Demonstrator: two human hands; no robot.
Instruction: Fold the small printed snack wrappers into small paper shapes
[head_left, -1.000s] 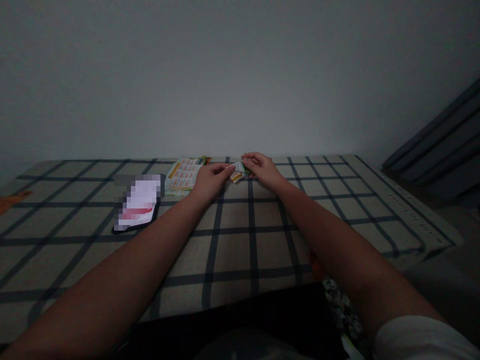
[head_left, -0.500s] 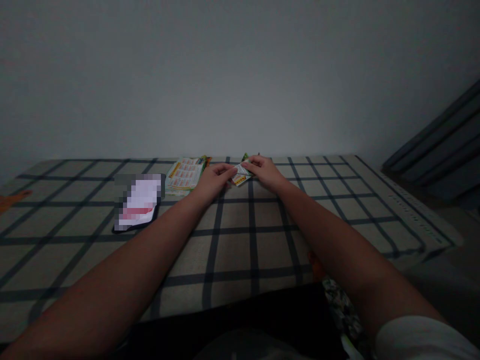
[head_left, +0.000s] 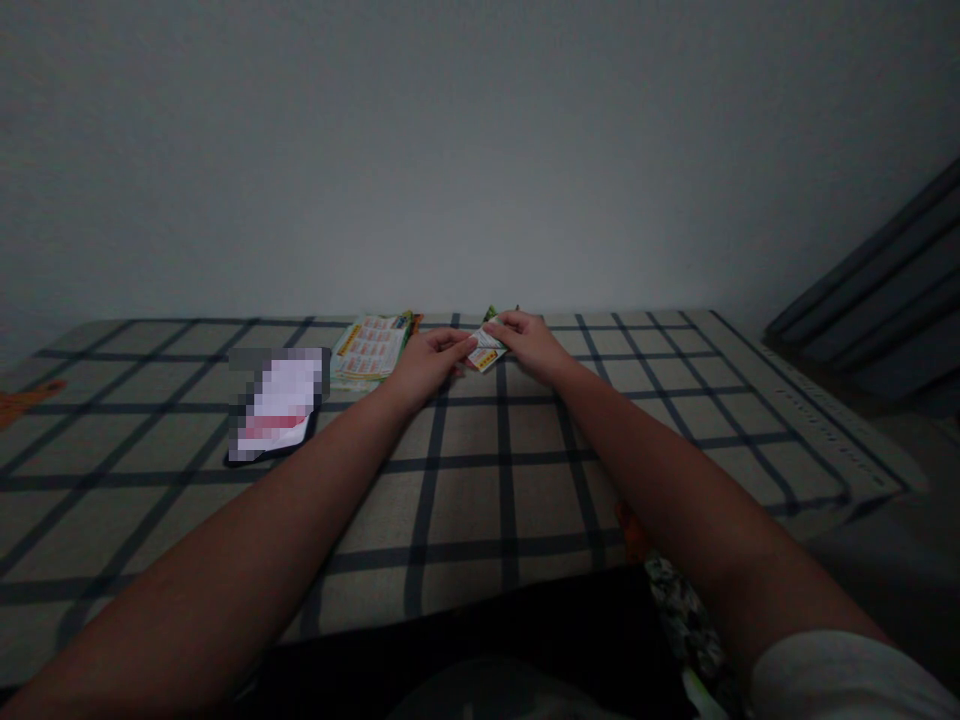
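Note:
Both my arms reach far across a checked cloth [head_left: 480, 470] toward the wall. My left hand [head_left: 424, 362] and my right hand [head_left: 529, 343] meet over a small folded printed paper [head_left: 485, 350], white with red and yellow print and a green edge. Each hand pinches one side of it, fingers closed, with the paper low over the cloth. A larger printed leaflet [head_left: 369, 350] lies flat just left of my left hand.
A dark-edged flat object with a blurred white face [head_left: 274, 408] lies on the cloth to the left. A plain wall stands right behind the surface. The cloth's right edge [head_left: 825, 420] drops off, with dark slanted boards [head_left: 877, 310] beyond. Something orange [head_left: 22, 400] shows at far left.
The small paper has been turned and folded a little between my fingers, and its green edge now pokes up behind my right hand. Both arms stay in place.

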